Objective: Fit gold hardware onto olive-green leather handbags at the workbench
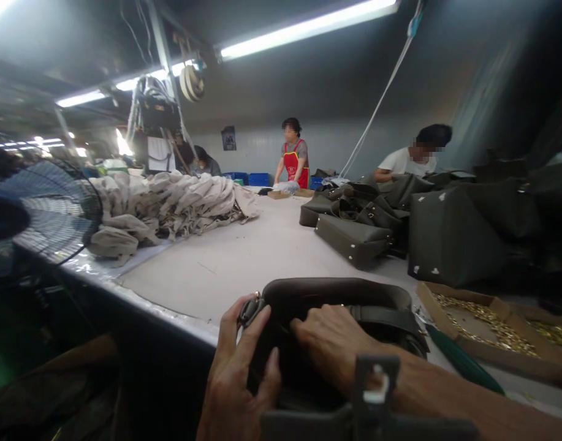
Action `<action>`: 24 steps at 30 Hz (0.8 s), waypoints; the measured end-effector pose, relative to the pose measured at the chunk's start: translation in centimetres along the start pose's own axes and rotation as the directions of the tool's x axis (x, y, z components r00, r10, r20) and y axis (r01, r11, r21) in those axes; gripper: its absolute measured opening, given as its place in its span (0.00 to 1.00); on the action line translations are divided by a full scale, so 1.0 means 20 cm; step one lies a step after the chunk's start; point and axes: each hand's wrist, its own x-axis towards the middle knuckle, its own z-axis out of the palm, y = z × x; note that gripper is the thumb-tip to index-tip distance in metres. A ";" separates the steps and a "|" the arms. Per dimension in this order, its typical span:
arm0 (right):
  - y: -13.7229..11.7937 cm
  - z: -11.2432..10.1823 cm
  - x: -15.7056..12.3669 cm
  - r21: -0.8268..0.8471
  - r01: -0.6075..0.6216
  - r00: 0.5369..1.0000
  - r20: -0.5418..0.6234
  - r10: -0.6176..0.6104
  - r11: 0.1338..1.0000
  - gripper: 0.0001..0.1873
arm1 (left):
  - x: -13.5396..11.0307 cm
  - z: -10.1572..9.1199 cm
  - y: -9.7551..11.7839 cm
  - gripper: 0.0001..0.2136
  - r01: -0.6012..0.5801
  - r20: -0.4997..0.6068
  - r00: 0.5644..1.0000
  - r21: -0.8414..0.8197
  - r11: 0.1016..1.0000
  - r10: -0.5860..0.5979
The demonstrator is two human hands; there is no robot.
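Observation:
A dark olive leather handbag [336, 294] lies at the near edge of the white work table, tilted toward me, and a metal ring fitting [252, 310] shows at its left end. My left hand [239, 367] grips the bag's left end, with the thumb and fingers just below the ring. My right hand [331, 343] rests across the bag's top, beside a dark strap [382, 318], with its fingers pressed into the leather. A grey bracket [372, 392] in the foreground hides part of my right wrist and the bag's lower side.
A cardboard tray of brass fittings [492, 324] stands to the right, with a green-handled tool [459, 361] beside it. Finished olive bags [450, 239] are piled beyond. A beige fabric heap [165, 208] and a fan [46, 208] lie left. Co-workers [293, 156] stand at the far side.

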 end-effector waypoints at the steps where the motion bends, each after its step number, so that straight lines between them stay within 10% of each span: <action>1: 0.00 -0.03 -0.04 -0.110 0.019 1.000 0.019 -0.017 0.994 0.09 | 0.01 0.00 -0.01 0.20 0.013 -0.007 1.000 0.002 1.000 -0.013; 11: -0.06 -0.33 -0.25 -0.137 -0.235 0.947 0.192 0.259 0.962 0.07 | 0.10 0.08 -0.06 0.19 0.125 -0.002 0.992 -0.106 0.986 -0.126; 24: -0.15 -0.18 -0.08 -0.163 -0.210 0.890 0.375 0.258 0.964 0.07 | 0.17 0.08 -0.02 0.13 0.176 0.068 0.984 -0.291 0.940 -0.163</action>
